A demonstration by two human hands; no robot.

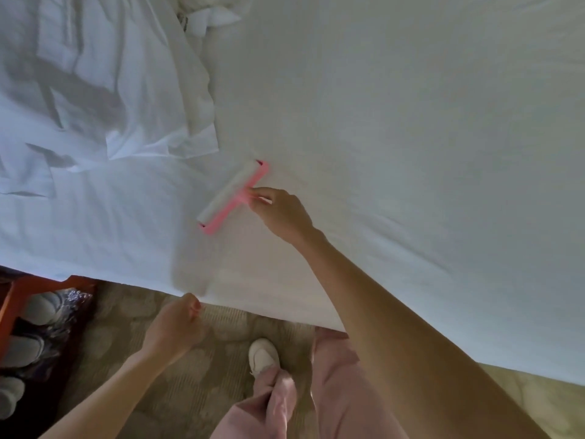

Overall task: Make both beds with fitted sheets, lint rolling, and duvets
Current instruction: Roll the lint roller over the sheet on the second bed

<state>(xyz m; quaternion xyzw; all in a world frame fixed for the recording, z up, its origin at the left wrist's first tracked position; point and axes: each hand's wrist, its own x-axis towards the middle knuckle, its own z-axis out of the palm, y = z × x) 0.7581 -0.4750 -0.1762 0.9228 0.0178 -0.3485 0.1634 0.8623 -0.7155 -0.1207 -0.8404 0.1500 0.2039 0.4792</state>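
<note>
A lint roller (232,198) is seen laid flat on the fitted sheet (411,137) just toward 9 o'clock of centre, with its pale drum turned toward 10 o'clock and its pink frame toward the person. The short handle is pinched between the thumb and curled fingers of the right hand (280,213), which is reached in from 5 o'clock. The grip is taken close to the crossbar, likely so that the whole drum is pressed evenly into the cloth. The sheet appears pulled smooth across the mattress from 12 to 3 o'clock, which suggests the fitting step on this bed is done and the rolling step is in hand. A crumpled duvet (104,90) is heaped at 10 o'clock, apparently pushed aside so that the sheet is left bare for the roller; the drum is stopped just short of its nearest fold. The left hand (177,324) is held at 7 o'clock by the bed's edge with its fingers curled. Whether the sheet's hem is gripped there to keep it taut cannot be told. A pale shoe (262,354) is planted on the carpet (133,312) at 6 o'clock, close against the bed, probably so the reach is kept short.
</note>
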